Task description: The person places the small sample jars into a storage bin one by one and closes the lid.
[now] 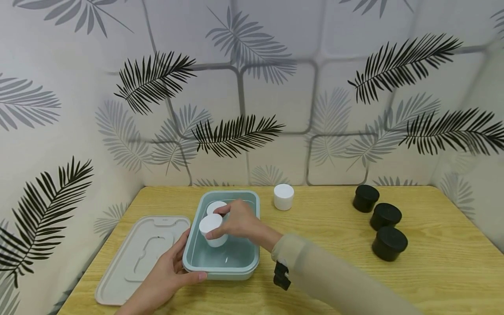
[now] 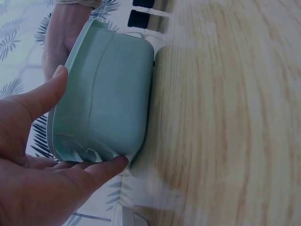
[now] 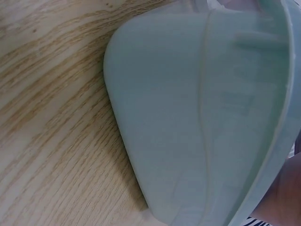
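Observation:
A pale green plastic box (image 1: 232, 275) stands on the table, its top uncovered. My left hand (image 1: 169, 271) grips its near left corner, thumb by the front rim and fingers along the left side; the left wrist view shows these fingers against the box wall (image 2: 117, 89). Over the box's left part, my right hand (image 1: 242, 221) pinches a white round lidded jar (image 1: 211, 224) between thumb and fingers. A second white jar (image 1: 215, 207) sits behind it in the box, partly covered. In the right wrist view the box wall (image 3: 160, 103) hides the fingertips.
A light grey lid (image 1: 118, 273) lies flat left of the box. Another white jar (image 1: 283, 197) stands beyond the box's far right corner. Three black round jars (image 1: 386, 216) stand at the right of the wooden table (image 1: 315, 245). A patterned wall (image 1: 275, 153) rises behind.

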Motion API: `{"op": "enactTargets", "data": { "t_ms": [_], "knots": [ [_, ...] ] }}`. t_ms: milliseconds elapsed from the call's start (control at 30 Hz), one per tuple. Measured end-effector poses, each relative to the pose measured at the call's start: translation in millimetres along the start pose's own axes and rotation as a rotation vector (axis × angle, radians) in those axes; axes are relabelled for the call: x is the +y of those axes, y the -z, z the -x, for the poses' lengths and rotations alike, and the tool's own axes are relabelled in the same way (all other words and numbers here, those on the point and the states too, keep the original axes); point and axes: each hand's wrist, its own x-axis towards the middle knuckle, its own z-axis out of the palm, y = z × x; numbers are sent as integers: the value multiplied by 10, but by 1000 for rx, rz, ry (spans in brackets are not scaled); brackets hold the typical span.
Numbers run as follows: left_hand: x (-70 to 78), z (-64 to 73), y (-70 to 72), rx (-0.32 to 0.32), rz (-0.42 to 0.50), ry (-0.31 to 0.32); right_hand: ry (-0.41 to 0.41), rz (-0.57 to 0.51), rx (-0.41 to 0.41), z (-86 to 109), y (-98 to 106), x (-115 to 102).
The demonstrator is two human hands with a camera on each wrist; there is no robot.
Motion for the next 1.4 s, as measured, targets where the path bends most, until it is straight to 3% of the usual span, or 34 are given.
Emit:
{"op": "enactTargets", "data": {
  "t_ms": [433, 733, 1100, 1267, 1400],
  "knots": [
    [-10, 3, 2, -3, -6, -9, -15, 26, -5, 19, -23, -21],
    [-8, 17, 1, -3, -18, -27, 6, 107, 7, -1, -75, -4],
    [-12, 13, 5, 15, -35, -11, 24, 136, 22, 29, -54, -35],
    [1, 16, 2, 21, -41, -4, 32, 128, 23, 76, 42, -74],
    [15, 17, 2, 20, -28, 7, 109, 113, 26, 108, 278, -79]
  ]
}}
